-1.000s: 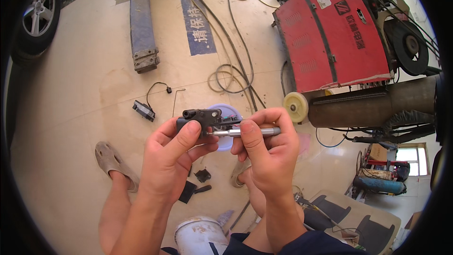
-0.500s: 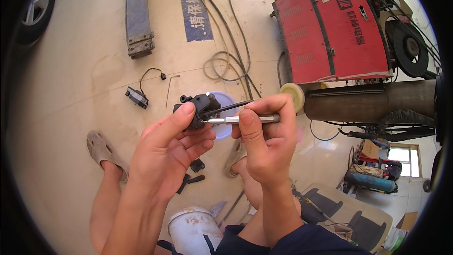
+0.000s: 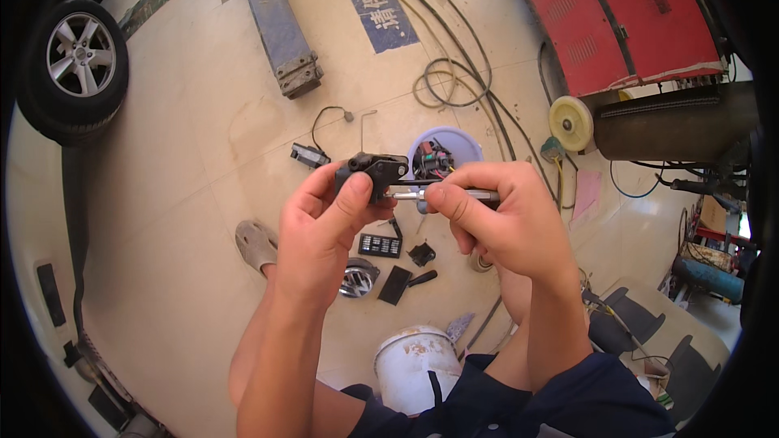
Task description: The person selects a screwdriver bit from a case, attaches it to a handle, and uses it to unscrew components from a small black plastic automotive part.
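My left hand (image 3: 329, 215) is closed around a small black plastic part (image 3: 378, 170) with a rounded end, thumb pressed on its near side. In my right hand (image 3: 499, 211), a slim silver screwdriver (image 3: 411, 195) is pinched between thumb and fingers, pointing left. Its tip meets the right side of the black part; the exact contact spot is hidden by my left fingers. Just above the screwdriver, a thin black rod or cable (image 3: 415, 182) runs from the part toward my right fingers. Both hands are held up over the floor.
Beyond my hands stands a lilac basin (image 3: 475, 144) of small parts. Several black pieces (image 3: 395, 284) and a round emblem (image 3: 358, 277) lie below them, near a white bucket (image 3: 406, 357). Hoses (image 3: 487, 105) cross the floor beside a red machine (image 3: 617, 24). A car wheel (image 3: 81, 57) is far left.
The view has swung left, bringing the wheel and more floor parts into sight. The black part is turned to show another side. The screwdriver still points into it.
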